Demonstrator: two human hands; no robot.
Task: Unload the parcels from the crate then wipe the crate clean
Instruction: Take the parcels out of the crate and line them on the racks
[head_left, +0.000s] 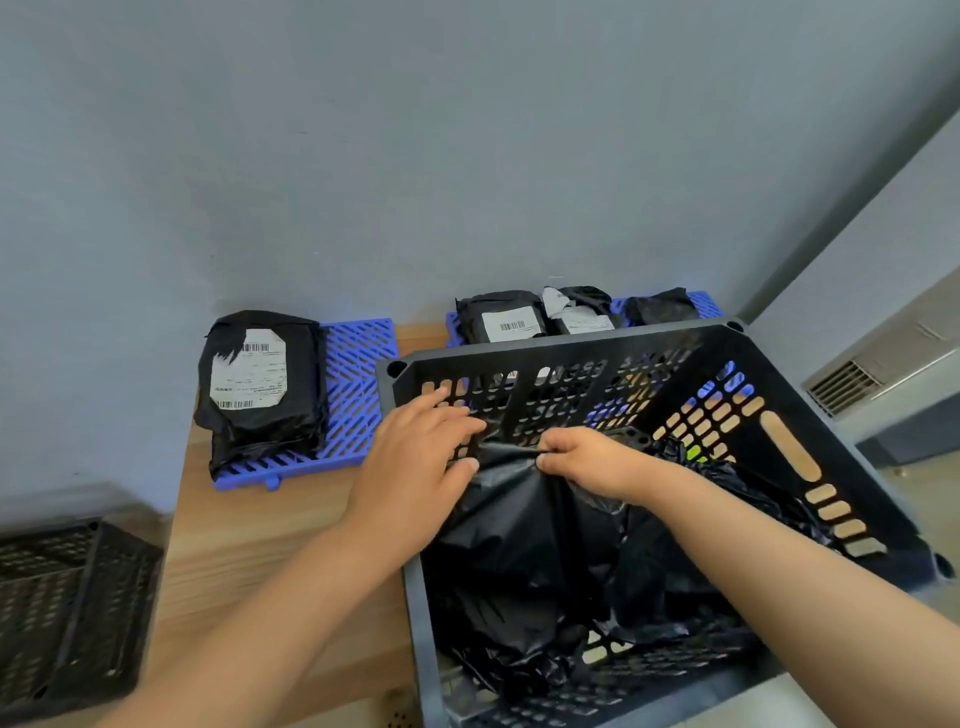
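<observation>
A dark perforated crate (566, 349) stands on the wooden table, with several black plastic-wrapped parcels inside. My right hand (587, 460) pinches the top edge of one black parcel (514, 530) in the crate. My left hand (421, 452) reaches over the crate's left rim with its fingers spread, and its fingertips touch the same parcel's upper left corner. A large black parcel with a white label (260, 384) lies on a blue slatted mat (358, 379) to the left. More labelled black parcels (506, 318) lie on a second blue mat (704, 304) behind the crate.
The wooden table (249, 525) ends at a grey wall behind. Another dark crate (67, 608) sits lower down at the left, off the table. At the right is a wall vent (844, 387) and floor.
</observation>
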